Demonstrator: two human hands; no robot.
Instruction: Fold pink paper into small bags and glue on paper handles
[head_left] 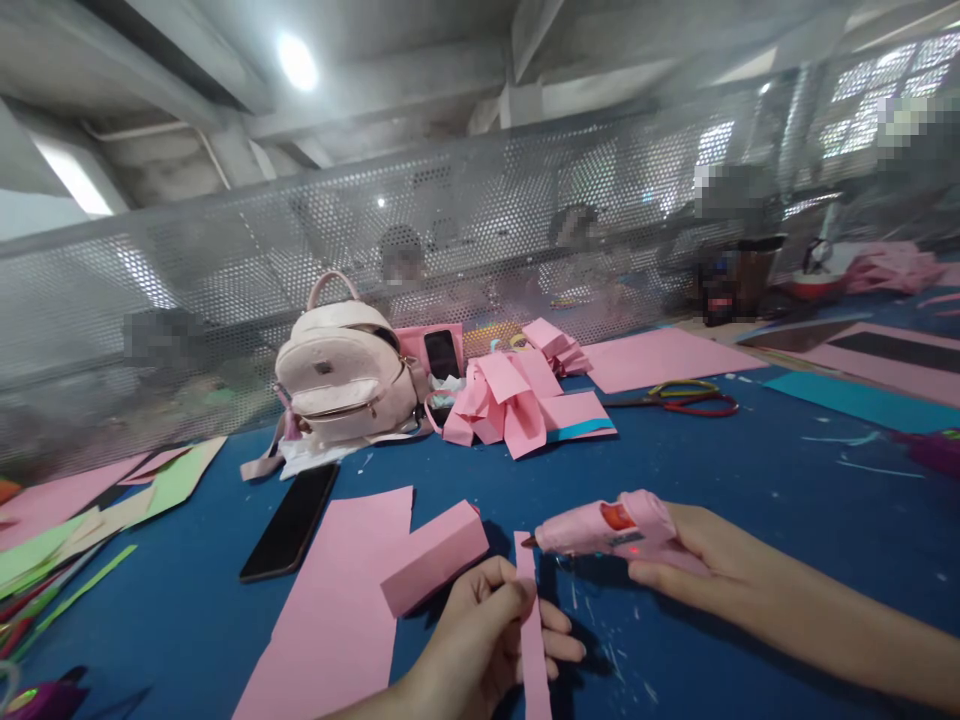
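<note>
My left hand (510,620) pinches a narrow pink paper strip (531,640) between thumb and fingers, the strip pointing away from me. My right hand (697,555) is wrapped round a pink glue gun (592,530) with a small red light on it. The gun's dark nozzle is at the strip's far end; whether it touches cannot be made out. Just left of the strip lies a folded pink paper box (435,560), partly on a large pink paper sheet (337,610).
A black phone (291,520) lies left of the sheet. Behind stand a pale backpack (345,370) and a heap of folded pink paper (499,400). Scissors (690,398) lie to the right. Coloured paper (172,480) covers the left side. A perforated metal screen (480,210) rises behind, with people beyond.
</note>
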